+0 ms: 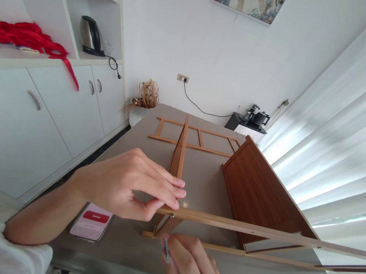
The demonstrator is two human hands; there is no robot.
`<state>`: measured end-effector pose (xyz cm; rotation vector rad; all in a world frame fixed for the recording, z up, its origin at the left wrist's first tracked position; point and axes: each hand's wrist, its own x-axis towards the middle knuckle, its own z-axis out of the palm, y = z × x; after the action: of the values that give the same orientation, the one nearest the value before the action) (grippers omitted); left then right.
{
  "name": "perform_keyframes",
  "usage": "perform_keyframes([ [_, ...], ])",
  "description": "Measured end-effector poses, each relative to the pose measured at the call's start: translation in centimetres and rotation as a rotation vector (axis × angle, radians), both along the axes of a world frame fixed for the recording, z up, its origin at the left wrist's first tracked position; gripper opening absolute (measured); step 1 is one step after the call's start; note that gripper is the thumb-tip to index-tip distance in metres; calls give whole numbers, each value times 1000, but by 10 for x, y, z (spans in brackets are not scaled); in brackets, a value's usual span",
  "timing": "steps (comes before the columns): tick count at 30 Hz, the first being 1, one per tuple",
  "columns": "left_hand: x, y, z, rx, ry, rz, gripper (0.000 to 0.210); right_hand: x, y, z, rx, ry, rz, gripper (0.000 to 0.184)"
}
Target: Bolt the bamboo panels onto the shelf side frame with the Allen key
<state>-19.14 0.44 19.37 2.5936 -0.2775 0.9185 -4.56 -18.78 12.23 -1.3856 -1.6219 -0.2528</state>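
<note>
My left hand [135, 185] is closed over the near end of an upright wooden panel [178, 154], where it meets a long wooden side frame [225, 223]. Its thumb and fingertips press together at that corner. Just below the joint, my right hand [194, 265] pinches a short grey metal screw [166, 250] between thumb and forefinger, apart from the wood. A small metal fitting [172, 215] shows at the frame's corner. Farther right, a wide brown wooden panel [260, 188] leans upright against the same side frame.
Another ladder-like wooden frame [198, 148] lies flat on the grey table [204, 176]. A phone [92, 222] with a lit screen lies left of the joint. White cabinets [54, 105] line the left side; a curtain [350, 133] hangs at the right.
</note>
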Motion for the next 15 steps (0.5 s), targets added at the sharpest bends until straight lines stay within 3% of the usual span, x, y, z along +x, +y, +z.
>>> perform_keyframes([
  [6,0,0,0,9,8,0,40,20,-5,7,-5,-149,-104,25],
  [15,0,0,1,4,-3,-5,45,27,-2,4,29,-250,-239,25],
])
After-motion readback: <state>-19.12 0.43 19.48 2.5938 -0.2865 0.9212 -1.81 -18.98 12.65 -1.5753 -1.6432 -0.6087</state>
